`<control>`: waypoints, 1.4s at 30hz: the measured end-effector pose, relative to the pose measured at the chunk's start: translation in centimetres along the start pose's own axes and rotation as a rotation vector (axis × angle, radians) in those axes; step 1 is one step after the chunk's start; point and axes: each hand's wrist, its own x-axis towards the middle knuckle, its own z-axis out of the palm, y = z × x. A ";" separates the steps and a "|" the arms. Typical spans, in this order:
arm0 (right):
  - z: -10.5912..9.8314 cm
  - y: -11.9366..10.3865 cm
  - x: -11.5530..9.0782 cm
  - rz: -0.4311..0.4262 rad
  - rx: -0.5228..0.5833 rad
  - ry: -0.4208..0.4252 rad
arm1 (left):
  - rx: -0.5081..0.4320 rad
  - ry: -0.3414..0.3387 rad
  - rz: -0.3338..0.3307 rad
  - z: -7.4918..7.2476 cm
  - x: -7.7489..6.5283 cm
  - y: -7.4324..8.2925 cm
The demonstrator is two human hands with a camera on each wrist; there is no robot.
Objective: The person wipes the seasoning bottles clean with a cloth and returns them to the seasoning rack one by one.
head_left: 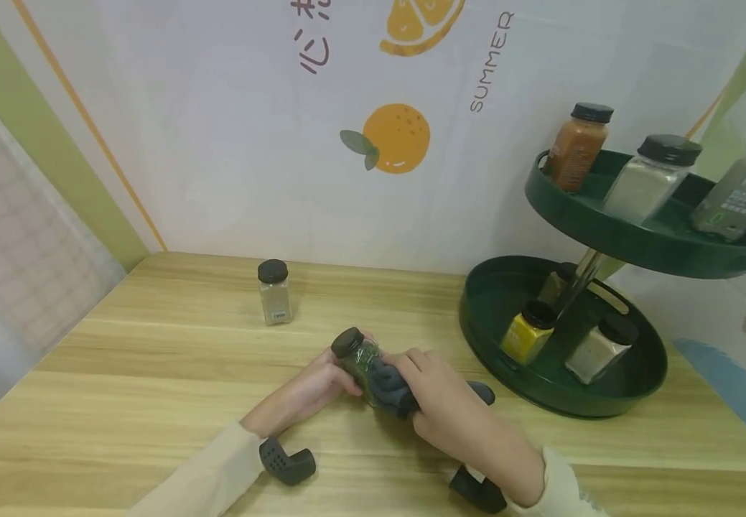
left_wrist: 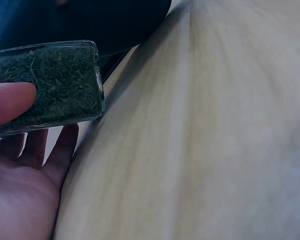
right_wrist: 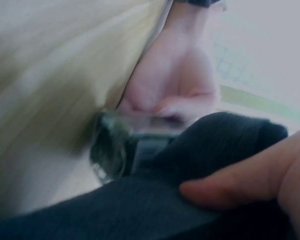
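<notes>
A glass spice jar (head_left: pixel 365 359) with a black lid, full of dried green herbs, leans in my left hand (head_left: pixel 322 388). In the left wrist view the thumb lies across the jar's side (left_wrist: pixel 65 82) and the other fingers are beneath it. My right hand (head_left: pixel 445 403) grips a bunched dark grey cloth (head_left: pixel 390 389) against the jar. The right wrist view shows the thumb on the cloth (right_wrist: pixel 200 150), which covers part of the jar (right_wrist: pixel 110 150); that view is blurred.
A jar with pale contents (head_left: pixel 276 296) stands at the back of the wooden table (head_left: pixel 153 345). On the right, a two-tier dark green rack holds several spice jars: an orange-brown one (head_left: pixel 576 151) on its upper tray (head_left: pixel 637 240), a yellow one (head_left: pixel 526 336) on the lower tray (head_left: pixel 579 406).
</notes>
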 end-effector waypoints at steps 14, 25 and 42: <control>0.4 0.5 0.4 0.076 0.000 0.098 | 0.018 0.005 -0.003 0.1 0.0 0.1; 0.2 0.2 0.2 0.020 -0.043 0.046 | 0.012 0.023 -0.018 0.1 -0.1 0.1; -0.1 -0.7 -0.1 -0.017 0.001 0.030 | 0.041 0.005 -0.028 0.1 0.0 0.1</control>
